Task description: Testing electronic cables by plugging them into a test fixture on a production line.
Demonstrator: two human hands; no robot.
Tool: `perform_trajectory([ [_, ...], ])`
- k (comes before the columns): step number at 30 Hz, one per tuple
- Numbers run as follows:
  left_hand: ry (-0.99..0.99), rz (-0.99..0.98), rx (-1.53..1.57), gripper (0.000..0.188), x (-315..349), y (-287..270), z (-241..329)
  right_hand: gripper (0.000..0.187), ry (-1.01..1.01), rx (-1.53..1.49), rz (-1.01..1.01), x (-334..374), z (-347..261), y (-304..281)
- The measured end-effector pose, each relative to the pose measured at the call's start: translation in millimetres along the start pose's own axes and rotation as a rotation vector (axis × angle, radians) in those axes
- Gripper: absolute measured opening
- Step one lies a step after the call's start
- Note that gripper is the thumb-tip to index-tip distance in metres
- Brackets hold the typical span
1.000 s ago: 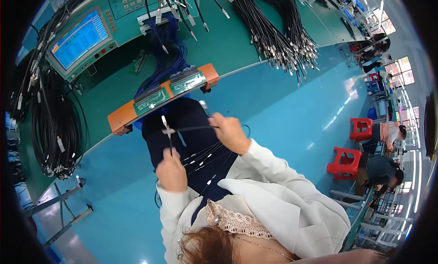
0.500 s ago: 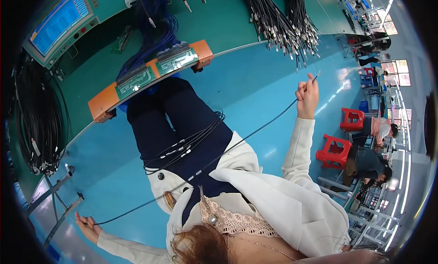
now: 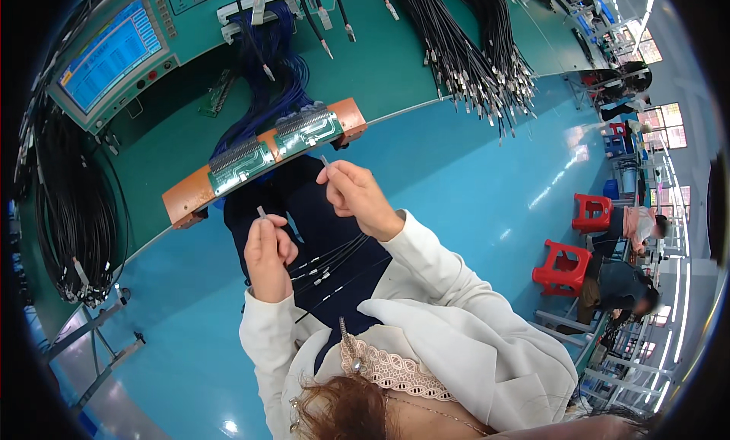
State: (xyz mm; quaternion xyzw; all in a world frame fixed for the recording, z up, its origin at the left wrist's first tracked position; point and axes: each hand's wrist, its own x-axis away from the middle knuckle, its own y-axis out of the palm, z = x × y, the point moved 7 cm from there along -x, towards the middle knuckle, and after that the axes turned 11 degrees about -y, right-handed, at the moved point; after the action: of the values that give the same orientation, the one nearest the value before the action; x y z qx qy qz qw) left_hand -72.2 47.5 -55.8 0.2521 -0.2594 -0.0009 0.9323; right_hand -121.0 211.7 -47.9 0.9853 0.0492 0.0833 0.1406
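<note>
My left hand is closed in a pinch, a small pale connector end poking up past the fingertips. Higher and to its right, my right hand pinches the other connector end of a thin black cable. The cable's middle sags over my lap, mostly behind my hands and sleeves. Just beyond both hands stands an orange fixture at the table edge, carrying two green circuit boards with dark comb-like connector rows. Neither cable end touches the boards.
Other cables with white labels lie across my thighs. A tester with a blue screen stands far left, joined by blue wires. Bundles of black cables hang at left and right. Red stools and people are at right.
Both hands have come inward from wide apart and moved up before the fixture, each still pinching a cable end. The stretched cable has gone slack. The view has shifted slightly.
</note>
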Motion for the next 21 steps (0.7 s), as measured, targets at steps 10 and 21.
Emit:
perform_trajectory([
  [10,-0.056,-0.06,0.034,0.026,-20,13,6,0.022,0.156,-0.412,-0.04,-21,14,8],
  [21,-0.06,-0.018,0.183,0.024,-31,-10,2,0.023,0.169,-0.544,-0.01,-24,18,15],
])
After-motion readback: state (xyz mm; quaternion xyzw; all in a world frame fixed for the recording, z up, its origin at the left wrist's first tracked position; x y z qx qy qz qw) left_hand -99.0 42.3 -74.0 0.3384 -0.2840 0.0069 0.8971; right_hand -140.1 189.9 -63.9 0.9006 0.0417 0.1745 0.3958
